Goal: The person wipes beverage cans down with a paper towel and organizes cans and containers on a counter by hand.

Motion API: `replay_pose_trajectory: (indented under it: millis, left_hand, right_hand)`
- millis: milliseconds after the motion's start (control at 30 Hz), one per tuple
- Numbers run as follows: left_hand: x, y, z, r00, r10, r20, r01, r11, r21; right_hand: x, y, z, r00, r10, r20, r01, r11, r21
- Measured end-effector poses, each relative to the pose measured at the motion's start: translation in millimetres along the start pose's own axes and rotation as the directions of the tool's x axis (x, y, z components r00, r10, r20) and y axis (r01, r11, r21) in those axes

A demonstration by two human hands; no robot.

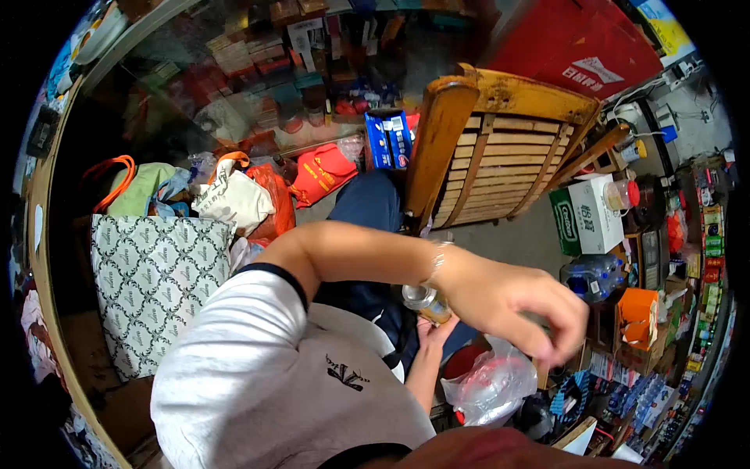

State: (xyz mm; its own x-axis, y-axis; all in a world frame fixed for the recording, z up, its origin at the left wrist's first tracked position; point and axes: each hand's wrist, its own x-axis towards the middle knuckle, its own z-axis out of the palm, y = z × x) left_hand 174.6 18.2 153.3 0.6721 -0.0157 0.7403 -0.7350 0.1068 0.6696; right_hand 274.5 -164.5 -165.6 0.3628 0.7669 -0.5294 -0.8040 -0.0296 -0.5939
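My left hand (519, 301), with a bracelet at the wrist, reaches across from the left, high in front of my body. Its fingers are curled and smeared by motion, so whether they hold anything cannot be made out. Below and behind that forearm, my right hand (435, 332) is wrapped round a small glass jar (426, 301) with brownish contents and a shiny round rim, held by my lap. A clear plastic bag (492, 383) with something red in it lies just beyond my right hand, under my left hand.
A wooden slatted chair (508, 148) stands ahead. Cloth bags (234, 199), a red bag (324, 172) and a patterned box (156, 281) are at the left. On the right are a white-and-green carton (590, 215), bottles (594, 277), an orange box (637, 316) and crowded shelves.
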Motion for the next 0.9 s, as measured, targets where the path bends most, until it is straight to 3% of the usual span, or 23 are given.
replay_pose_trajectory:
  millis: [33,100,167,233,267,300,367,400,433,500,533,567,633,667,700,767,800,867,900]
  left_hand:
    - [-20.0,-14.8,-0.6,0.993,-0.095,-0.066,0.108,0.966,0.235]
    - [-69.0,-47.0,-0.9,0.899,-0.404,-0.166,0.416,0.676,0.608]
    - [-106.1,-55.2,3.5,0.655,-0.717,-0.239,0.647,0.368,0.668]
    - [-128.9,-55.0,8.2,0.539,-0.813,-0.218,0.648,0.235,0.724]
    - [-133.3,-53.7,12.8,0.471,-0.855,-0.217,0.756,0.265,0.598]
    - [-136.2,-55.0,15.1,0.457,-0.871,-0.181,0.756,0.273,0.595]
    - [-143.8,-63.1,20.8,0.334,-0.943,-0.003,0.923,0.326,0.204]
    - [-157.2,-77.0,22.4,0.476,-0.879,0.028,0.871,0.476,0.121]
    - [-153.8,-72.1,23.1,0.431,-0.902,-0.015,0.902,0.430,0.018]
    - [-156.4,-61.7,27.1,0.334,-0.939,-0.081,0.936,0.341,-0.087]
    - [-165.6,-62.0,32.7,0.349,-0.924,-0.157,0.919,0.370,-0.133]
    - [-169.7,-59.4,33.6,0.320,-0.942,-0.102,0.936,0.332,-0.122]
    - [-177.3,-51.9,34.6,0.397,-0.866,-0.304,0.917,0.384,0.106]
    - [-181.1,-50.1,35.8,0.382,-0.852,-0.357,0.922,0.380,0.079]
    - [-186.0,-48.2,33.4,0.330,-0.879,-0.344,0.935,0.355,-0.010]
    - [-198.0,-47.0,30.4,0.343,-0.879,-0.330,0.854,0.439,-0.281]
    - [-196.3,-43.1,26.6,0.334,-0.892,-0.305,0.868,0.417,-0.270]
    - [-187.0,-33.3,22.3,0.289,-0.892,-0.348,0.708,0.444,-0.549]
    - [-182.6,-31.1,17.9,0.306,-0.883,-0.357,0.699,0.463,-0.545]
  right_hand:
    - [-3.8,-5.6,-3.4,0.997,-0.070,0.013,0.071,0.997,-0.029]
    - [-11.3,-20.1,-9.8,0.981,-0.190,0.049,0.195,0.973,-0.124]
    - [-24.6,-38.2,-16.9,0.982,-0.181,0.062,0.191,0.933,-0.306]
    - [-53.4,-71.2,42.8,0.964,-0.256,0.075,0.264,0.880,-0.394]
    - [-55.8,-78.7,50.5,0.961,-0.247,0.121,0.275,0.865,-0.420]
    - [-57.6,-84.6,54.7,0.958,-0.240,0.160,0.287,0.850,-0.443]
    - [-62.9,-89.3,76.3,0.930,-0.293,0.223,0.364,0.819,-0.443]
    - [-67.2,-92.6,83.5,0.949,-0.237,0.206,0.309,0.823,-0.476]
    - [-71.1,-95.4,89.9,0.966,-0.178,0.189,0.251,0.827,-0.503]
    - [-64.9,-99.6,105.1,0.931,-0.173,0.321,0.327,0.785,-0.527]
    - [-58.0,-95.8,105.7,0.935,-0.151,0.320,0.312,0.778,-0.545]
    - [-53.6,-90.5,104.5,0.941,-0.129,0.313,0.292,0.774,-0.561]
    - [-50.2,-77.7,109.5,0.965,-0.131,0.229,0.250,0.732,-0.633]
    - [-51.9,-76.8,113.3,0.964,-0.133,0.229,0.254,0.702,-0.665]
    - [-55.3,-78.1,117.1,0.964,-0.127,0.233,0.257,0.667,-0.699]
    - [-59.2,-70.1,124.2,0.976,-0.176,0.129,0.216,0.708,-0.673]
    - [-58.7,-66.6,123.3,0.980,-0.199,0.012,0.160,0.750,-0.641]
    - [-63.4,-69.4,132.9,0.931,-0.293,-0.220,0.125,0.818,-0.562]
    - [-63.3,-72.4,131.3,0.928,-0.291,-0.233,0.120,0.825,-0.552]
